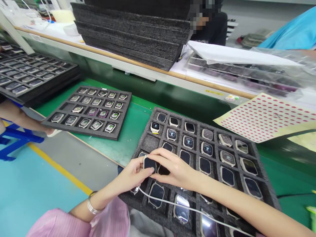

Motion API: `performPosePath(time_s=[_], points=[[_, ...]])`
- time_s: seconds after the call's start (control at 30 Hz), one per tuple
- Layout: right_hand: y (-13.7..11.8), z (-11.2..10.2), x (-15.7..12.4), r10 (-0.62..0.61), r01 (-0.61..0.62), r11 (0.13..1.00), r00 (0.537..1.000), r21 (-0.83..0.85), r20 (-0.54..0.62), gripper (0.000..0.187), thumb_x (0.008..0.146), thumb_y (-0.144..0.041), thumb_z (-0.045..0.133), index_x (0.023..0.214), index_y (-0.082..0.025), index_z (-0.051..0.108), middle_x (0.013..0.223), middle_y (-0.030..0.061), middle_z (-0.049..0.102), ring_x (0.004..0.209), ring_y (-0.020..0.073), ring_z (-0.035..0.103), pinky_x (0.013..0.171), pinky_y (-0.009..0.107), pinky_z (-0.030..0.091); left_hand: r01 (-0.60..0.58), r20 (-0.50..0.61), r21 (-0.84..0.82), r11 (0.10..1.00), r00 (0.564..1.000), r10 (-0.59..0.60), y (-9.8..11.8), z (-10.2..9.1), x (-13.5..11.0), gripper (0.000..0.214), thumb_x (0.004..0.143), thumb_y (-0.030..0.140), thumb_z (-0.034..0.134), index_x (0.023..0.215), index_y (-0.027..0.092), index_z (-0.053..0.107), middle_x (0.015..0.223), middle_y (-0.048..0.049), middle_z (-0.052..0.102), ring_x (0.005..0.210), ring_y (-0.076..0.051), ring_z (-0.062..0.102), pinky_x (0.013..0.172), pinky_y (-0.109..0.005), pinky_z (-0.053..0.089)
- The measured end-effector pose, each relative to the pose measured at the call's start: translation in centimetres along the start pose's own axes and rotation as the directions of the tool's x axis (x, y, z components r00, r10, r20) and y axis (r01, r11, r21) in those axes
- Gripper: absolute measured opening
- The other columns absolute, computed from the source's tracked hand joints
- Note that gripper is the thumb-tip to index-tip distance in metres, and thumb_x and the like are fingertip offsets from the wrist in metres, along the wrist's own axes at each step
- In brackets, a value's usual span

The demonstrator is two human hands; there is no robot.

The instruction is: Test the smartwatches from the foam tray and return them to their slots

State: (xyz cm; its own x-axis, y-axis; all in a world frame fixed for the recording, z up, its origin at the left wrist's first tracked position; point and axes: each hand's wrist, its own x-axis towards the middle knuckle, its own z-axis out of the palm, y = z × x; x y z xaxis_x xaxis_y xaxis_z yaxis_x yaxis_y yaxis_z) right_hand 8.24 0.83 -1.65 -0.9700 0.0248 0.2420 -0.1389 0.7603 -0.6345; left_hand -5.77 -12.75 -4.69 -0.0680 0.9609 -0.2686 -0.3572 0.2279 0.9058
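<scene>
A smartwatch body point(149, 164) with a dark screen and a pale frame is held between my two hands, over the near left part of a black foam tray point(148, 144). My left hand point(137, 172) grips it from the left, thumb across the lower screen. From the right, the fingers of my right hand point(170, 166) close on its upper and right edges. Beneath my left hand, a white cable point(170, 204) runs off to the lower right. Many strapless watches sit in the tray's pockets; several, such as one watch point(189, 142), have lit screens.
A second foam tray of watches point(118, 128) lies on the green bench point(138, 118); stacked trays point(49, 85) stand farther left. Black foam sheets point(133, 36) and clear plastic trays point(242, 70) rest on the shelf. A red-dotted sticker sheet point(269, 118) hangs over its edge. Other people are nearby.
</scene>
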Motion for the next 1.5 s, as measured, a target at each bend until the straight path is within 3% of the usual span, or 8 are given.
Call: performPosePath(time_s=[0.27, 0.6, 0.9, 1.37, 1.5], points=[[-0.8, 0.1, -0.5, 0.068, -0.070, 0.994, 0.998, 0.084, 0.017, 0.044, 0.088, -0.020, 0.060, 0.130, -0.015, 0.045, 0.112, 0.0123, 0.052, 0.100, 0.0224, 0.054, 0.087, 0.037, 0.051, -0.016, 0.024, 0.087, 0.996, 1.000, 0.014, -0.2, -0.2, -0.2, 0.031, 0.083, 0.038, 0.064, 0.102, 0.014, 0.061, 0.059, 0.0064, 0.040, 0.048, -0.006, 0.025, 0.045, -0.021, 0.020], [-0.9, 0.0, -0.4, 0.122, -0.125, 0.989, 0.992, 0.082, 0.038, 0.040, 0.087, -0.026, 0.064, 0.123, -0.015, 0.050, 0.111, 0.0117, 0.051, 0.098, 0.0225, 0.054, 0.086, 0.037, 0.051, -0.047, 0.015, 0.143, 0.989, 0.999, 0.045, -0.2, -0.2, 0.0, 0.030, 0.084, 0.036, 0.062, 0.103, 0.013, 0.062, 0.079, -0.0006, 0.057, 0.065, -0.012, 0.046, 0.060, -0.022, 0.036], [-0.7, 0.0, -0.3, 0.117, -0.118, 0.993, 0.991, 0.019, 0.070, 0.038, 0.089, -0.027, 0.062, 0.123, -0.014, 0.050, 0.110, 0.0122, 0.050, 0.098, 0.0234, 0.054, 0.085, 0.038, 0.052, -0.052, 0.028, 0.139, 0.989, 0.998, 0.049, -0.4, -0.3, -0.1, 0.028, 0.085, 0.033, 0.060, 0.104, 0.013, 0.060, 0.080, -0.0005, 0.056, 0.069, -0.012, 0.047, 0.060, -0.022, 0.036], [-0.6, 0.2, -0.1, 0.067, -0.066, 0.997, 0.998, -0.043, 0.011, 0.032, 0.089, -0.029, 0.061, 0.116, -0.012, 0.054, 0.104, 0.0123, 0.055, 0.094, 0.0234, 0.055, 0.080, 0.037, 0.051, -0.041, 0.021, 0.168, 0.985, 0.999, 0.038, -0.1, 0.0, 0.0, 0.025, 0.086, 0.032, 0.059, 0.104, 0.014, 0.059, 0.082, 0.0000, 0.058, 0.069, -0.011, 0.047, 0.060, -0.022, 0.035], [0.0, -1.0, 0.7, 0.077, -0.071, 0.995, 0.994, 0.072, -0.078, 0.037, 0.081, -0.024, 0.070, 0.114, -0.015, 0.056, 0.106, 0.0099, 0.055, 0.095, 0.0218, 0.056, 0.083, 0.035, 0.050, -0.069, 0.052, 0.161, 0.985, 0.997, 0.061, -0.2, 0.0, -0.2, 0.028, 0.087, 0.031, 0.058, 0.111, 0.017, 0.052, 0.093, -0.0018, 0.056, 0.079, -0.013, 0.049, 0.068, -0.023, 0.038]])
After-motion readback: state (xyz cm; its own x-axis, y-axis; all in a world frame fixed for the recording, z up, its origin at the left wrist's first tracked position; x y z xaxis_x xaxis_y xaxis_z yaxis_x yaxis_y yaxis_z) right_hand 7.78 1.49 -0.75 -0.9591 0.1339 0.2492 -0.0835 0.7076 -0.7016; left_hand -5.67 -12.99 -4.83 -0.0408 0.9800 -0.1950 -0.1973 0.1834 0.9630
